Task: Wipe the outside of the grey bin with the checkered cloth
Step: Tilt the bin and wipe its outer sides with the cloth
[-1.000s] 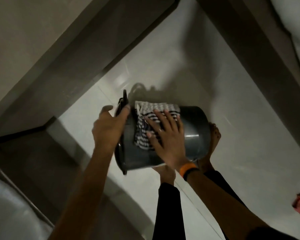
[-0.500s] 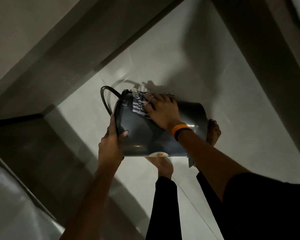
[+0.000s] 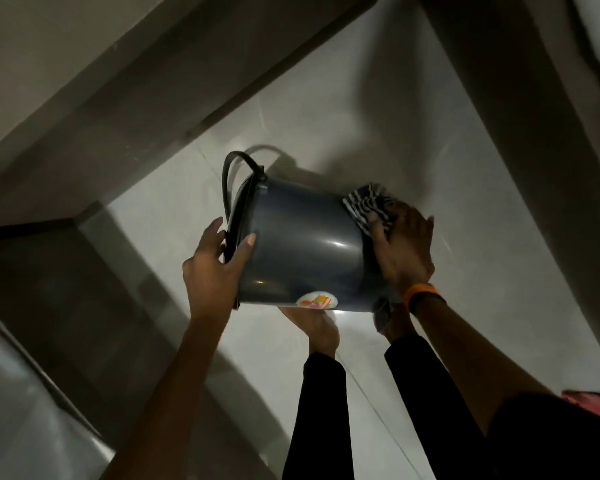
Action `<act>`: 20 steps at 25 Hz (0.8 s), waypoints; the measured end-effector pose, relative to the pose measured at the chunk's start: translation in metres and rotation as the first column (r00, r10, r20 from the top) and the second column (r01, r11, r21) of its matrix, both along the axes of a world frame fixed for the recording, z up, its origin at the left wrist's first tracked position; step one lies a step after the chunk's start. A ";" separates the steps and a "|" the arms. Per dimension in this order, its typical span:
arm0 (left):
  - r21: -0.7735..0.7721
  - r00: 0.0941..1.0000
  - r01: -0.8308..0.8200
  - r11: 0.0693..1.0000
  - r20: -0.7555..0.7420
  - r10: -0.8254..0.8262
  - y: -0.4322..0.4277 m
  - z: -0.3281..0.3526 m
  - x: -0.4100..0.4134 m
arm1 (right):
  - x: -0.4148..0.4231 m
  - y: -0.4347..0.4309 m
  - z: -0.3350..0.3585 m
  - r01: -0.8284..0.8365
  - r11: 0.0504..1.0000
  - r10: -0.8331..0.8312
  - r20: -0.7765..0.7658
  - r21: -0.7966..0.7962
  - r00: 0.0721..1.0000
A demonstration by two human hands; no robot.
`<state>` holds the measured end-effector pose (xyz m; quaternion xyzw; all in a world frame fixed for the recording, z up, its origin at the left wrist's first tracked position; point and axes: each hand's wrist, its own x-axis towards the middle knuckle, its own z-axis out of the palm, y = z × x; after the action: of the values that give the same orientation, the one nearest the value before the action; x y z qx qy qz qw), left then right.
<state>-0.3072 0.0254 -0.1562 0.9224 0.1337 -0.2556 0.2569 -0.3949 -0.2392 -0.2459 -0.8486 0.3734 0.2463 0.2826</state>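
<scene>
cloth (image 3: 367, 203) slid to bin (image 3: 302, 247) base, under flat right fingers (image 3: 413, 224), left fingers (image 3: 211, 233) gripping rim

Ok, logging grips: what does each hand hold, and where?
Left hand grips the grey bin at its rim; right hand presses the checkered cloth near its base.

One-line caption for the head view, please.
Left hand grips the rim of the grey bin; right hand presses the checkered cloth near its base.
</scene>
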 end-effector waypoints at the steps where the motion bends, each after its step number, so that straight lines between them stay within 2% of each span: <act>1: -0.053 0.999 0.001 0.999 -0.051 -0.004 0.005 -0.001 0.001 | 0.014 -0.003 -0.005 -0.024 0.999 0.024 0.025 0.025 0.999; 5: -0.076 0.935 0.292 0.953 -0.185 -0.301 0.021 0.000 0.002 | 0.053 0.010 -0.007 -0.062 0.985 0.042 0.126 0.161 0.991; 8: 0.048 0.909 0.410 0.911 -0.104 -0.404 0.016 0.004 0.000 | 0.070 0.032 0.009 -0.049 0.956 -0.016 0.219 0.288 0.976; 9: 0.087 0.888 0.457 0.885 -0.101 -0.449 0.011 0.005 0.001 | 0.069 0.042 0.019 -0.091 0.952 0.005 0.284 0.293 0.959; 12: 0.173 0.824 0.565 0.807 -0.153 -0.545 -0.006 0.021 0.017 | 0.028 0.074 0.052 -0.397 0.902 0.267 0.504 0.170 0.821; 14: 0.200 0.803 0.596 0.778 -0.190 -0.565 -0.014 0.039 0.031 | -0.010 0.076 0.066 -0.620 0.781 0.483 0.558 0.075 0.675; 15: 0.216 0.798 0.600 0.770 -0.221 -0.560 -0.019 0.048 0.036 | -0.023 0.069 0.064 -0.659 0.750 0.532 0.549 0.047 0.645; 16: 0.227 0.798 0.597 0.770 -0.265 -0.541 -0.026 0.056 0.041 | -0.029 0.059 0.059 -0.623 0.782 0.513 0.530 0.037 0.675; 17: 0.239 0.804 0.584 0.776 -0.300 -0.513 -0.034 0.061 0.045 | -0.028 0.050 0.054 -0.515 0.856 0.428 0.494 0.048 0.757; 19: 0.276 0.828 0.551 0.788 -0.300 -0.474 -0.048 0.071 0.051 | -0.010 0.036 0.043 -0.134 0.985 0.084 0.375 0.110 0.923; 20: 0.287 0.829 0.555 0.781 -0.272 -0.490 -0.056 0.074 0.054 | 0.005 0.030 0.041 0.063 0.987 -0.107 0.313 0.146 0.944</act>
<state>-0.2528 -0.0303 -0.0824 0.9262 -0.0615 -0.3719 -0.0078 -0.3900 -0.2091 -0.2049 -0.8394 0.3415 0.1178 0.4062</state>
